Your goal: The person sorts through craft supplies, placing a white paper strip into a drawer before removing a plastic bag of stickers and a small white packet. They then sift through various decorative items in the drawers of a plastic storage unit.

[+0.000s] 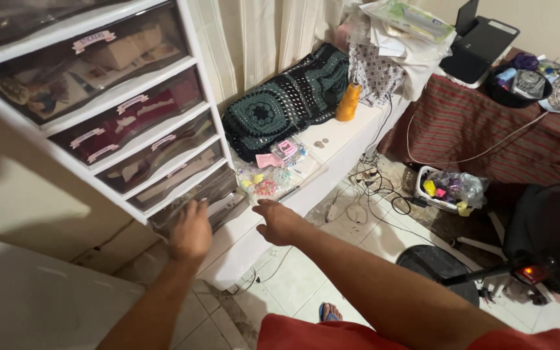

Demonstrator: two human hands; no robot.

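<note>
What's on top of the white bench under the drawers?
On the white bench lie a dark crocheted blanket, an orange thread cone, two coins and a clear bag of colourful beads. What is beneath the blanket is covered.

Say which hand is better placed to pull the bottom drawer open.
Left, probably. The left hand already rests on the bottom drawer front; the right hand is open beside it over the white shelf, touching no drawer.
</note>
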